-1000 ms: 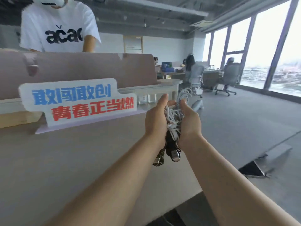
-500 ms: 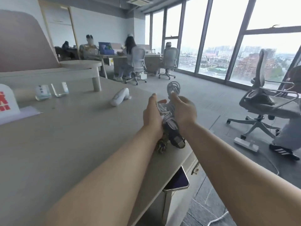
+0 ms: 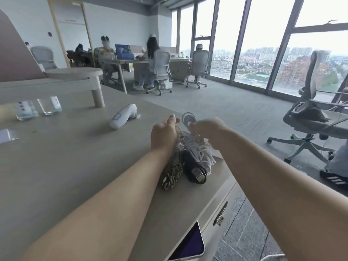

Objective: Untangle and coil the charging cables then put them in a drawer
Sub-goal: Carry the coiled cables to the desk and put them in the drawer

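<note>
A tangled cable bundle (image 3: 194, 149) lies on the desk (image 3: 75, 157) near its right edge. It has white cables, a black plug end (image 3: 195, 173) and a brown braided cable (image 3: 172, 176). My left hand (image 3: 163, 136) cups the bundle's left side with the thumb straight; its fingers are hidden behind the cables. Blurred and curled, my right hand (image 3: 209, 131) has its fingertips on a small white loop (image 3: 188, 118) at the top of the bundle. Below the desk edge a drawer front with a metal latch (image 3: 220, 215) shows.
A dark-screened phone (image 3: 190, 243) sticks out under the desk edge. A white handheld device (image 3: 123, 117) and clear stands (image 3: 39, 108) sit further left, below a raised shelf (image 3: 73, 76). An office chair (image 3: 310, 127) and someone's shoe (image 3: 335, 179) are on the right.
The view swung right along the desk. The bundle, held up between both hands before, now rests on the desk. My right hand left its side and moved to the top loop.
</note>
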The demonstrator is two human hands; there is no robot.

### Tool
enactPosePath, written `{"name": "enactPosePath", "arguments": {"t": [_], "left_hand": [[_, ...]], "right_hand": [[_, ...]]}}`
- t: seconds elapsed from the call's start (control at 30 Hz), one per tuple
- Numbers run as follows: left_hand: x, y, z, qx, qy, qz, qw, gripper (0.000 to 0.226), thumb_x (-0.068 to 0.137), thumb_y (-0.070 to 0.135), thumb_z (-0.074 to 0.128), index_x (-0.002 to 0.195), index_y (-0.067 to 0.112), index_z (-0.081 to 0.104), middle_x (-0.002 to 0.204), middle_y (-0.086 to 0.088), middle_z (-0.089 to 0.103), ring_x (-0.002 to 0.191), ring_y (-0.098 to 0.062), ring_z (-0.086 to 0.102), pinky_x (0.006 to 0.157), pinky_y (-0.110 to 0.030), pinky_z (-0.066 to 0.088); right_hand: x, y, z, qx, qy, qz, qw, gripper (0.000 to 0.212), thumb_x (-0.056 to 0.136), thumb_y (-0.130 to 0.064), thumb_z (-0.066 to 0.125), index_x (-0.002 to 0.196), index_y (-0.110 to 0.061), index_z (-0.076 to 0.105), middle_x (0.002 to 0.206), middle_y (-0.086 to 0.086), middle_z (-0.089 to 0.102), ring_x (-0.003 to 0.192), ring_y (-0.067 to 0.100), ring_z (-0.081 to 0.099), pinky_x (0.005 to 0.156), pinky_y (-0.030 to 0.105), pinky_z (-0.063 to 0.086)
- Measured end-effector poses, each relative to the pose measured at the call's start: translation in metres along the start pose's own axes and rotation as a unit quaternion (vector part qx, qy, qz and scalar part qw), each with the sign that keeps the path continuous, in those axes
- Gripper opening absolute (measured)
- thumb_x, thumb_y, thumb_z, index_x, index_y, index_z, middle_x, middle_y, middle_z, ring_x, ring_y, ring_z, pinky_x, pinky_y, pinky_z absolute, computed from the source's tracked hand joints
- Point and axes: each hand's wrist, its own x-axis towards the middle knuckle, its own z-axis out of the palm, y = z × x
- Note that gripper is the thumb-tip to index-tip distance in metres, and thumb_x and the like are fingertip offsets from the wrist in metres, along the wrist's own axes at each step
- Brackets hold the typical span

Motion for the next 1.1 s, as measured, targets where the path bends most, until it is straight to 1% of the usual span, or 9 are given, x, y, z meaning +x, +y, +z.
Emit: {"name": "enactPosePath", "arguments": {"t": [0.1,0.23,0.3,0.4,0.53,0.63,0.73,0.87,1.1], "left_hand": [[-0.008,0.009,-0.003,0.029,0.002,0.024,0.999,0.035,0.098,0.037,0.043,0.090,0.016,0.070,0.044,0.007,0.049,0.054,-0.019,0.049,0.064,-0.032,0.040],[-0.023,0.020,-0.008,0.161,0.023,0.196,0.967,0.034,0.097,0.038,0.042,0.104,0.015,0.067,0.110,-0.008,0.065,0.110,-0.021,0.056,0.097,-0.033,0.038],[-0.037,0.025,-0.008,0.284,-0.050,0.282,0.915,0.036,0.095,0.043,0.044,0.120,0.023,0.062,0.138,-0.001,0.050,0.133,-0.018,0.038,0.117,-0.045,0.014],[-0.058,0.028,0.000,0.447,-0.172,0.321,0.817,0.048,0.093,0.054,0.041,0.136,0.032,0.047,0.153,0.007,0.033,0.144,-0.016,0.020,0.116,-0.050,-0.007],[-0.071,0.032,0.003,0.514,-0.225,0.290,0.775,0.043,0.092,0.058,0.039,0.126,0.037,0.056,0.146,0.010,0.041,0.141,-0.017,0.024,0.113,-0.056,-0.009],[-0.072,0.028,0.001,0.526,-0.222,0.272,0.775,0.035,0.090,0.059,0.041,0.117,0.044,0.058,0.149,0.008,0.037,0.143,-0.017,0.017,0.111,-0.058,-0.010],[-0.073,0.024,0.001,0.531,-0.214,0.263,0.777,0.034,0.091,0.055,0.042,0.119,0.044,0.057,0.152,0.008,0.032,0.144,-0.016,0.014,0.110,-0.058,-0.010],[-0.075,0.023,0.003,0.536,-0.208,0.260,0.776,0.033,0.092,0.051,0.042,0.122,0.043,0.055,0.153,0.009,0.029,0.144,-0.017,0.014,0.111,-0.058,-0.010],[-0.078,0.026,-0.001,0.553,-0.210,0.261,0.763,0.037,0.093,0.052,0.040,0.127,0.044,0.052,0.149,0.013,0.034,0.141,-0.020,0.019,0.108,-0.053,0.012]], "right_hand": [[-0.008,0.013,-0.007,0.002,0.003,-0.065,0.998,0.038,0.090,-0.040,0.057,0.068,-0.009,0.054,0.063,0.002,0.051,0.050,0.013,0.043,0.038,0.018,0.033],[-0.034,0.029,-0.023,0.070,0.105,-0.189,0.974,0.045,0.093,-0.033,0.052,0.072,0.005,0.063,0.068,0.016,0.062,0.059,0.027,0.053,0.063,0.028,0.040],[-0.049,0.050,-0.033,0.136,0.238,-0.189,0.943,0.036,0.091,-0.028,0.052,0.083,0.004,0.066,0.081,0.018,0.069,0.075,0.033,0.060,0.067,0.030,0.042],[-0.069,0.102,-0.026,0.263,0.348,-0.059,0.898,0.017,0.090,-0.017,0.048,0.079,-0.010,0.059,0.073,0.005,0.061,0.075,0.023,0.054,0.067,0.028,0.039],[-0.081,0.183,0.051,0.249,0.129,0.132,0.951,0.024,0.086,-0.025,0.040,0.081,-0.006,0.053,0.076,0.012,0.054,0.070,0.026,0.050,0.064,0.031,0.038],[-0.086,0.205,0.097,0.270,-0.004,0.176,0.947,0.040,0.093,-0.038,0.037,0.068,-0.009,0.051,0.059,0.008,0.050,0.049,0.020,0.046,0.048,0.022,0.036],[-0.088,0.204,0.112,0.244,0.026,0.159,0.956,0.050,0.097,-0.039,0.031,0.075,-0.004,0.057,0.067,0.012,0.057,0.064,0.027,0.057,0.061,0.032,0.047],[-0.096,0.203,0.104,0.099,0.098,0.075,0.987,0.050,0.102,-0.026,0.024,0.102,0.005,0.063,0.106,0.024,0.063,0.106,0.036,0.056,0.088,0.036,0.040],[-0.106,0.215,0.108,0.144,0.154,0.094,0.973,0.046,0.099,-0.024,0.029,0.072,-0.001,0.059,0.090,0.022,0.062,0.092,0.036,0.058,0.084,0.040,0.045]]}}
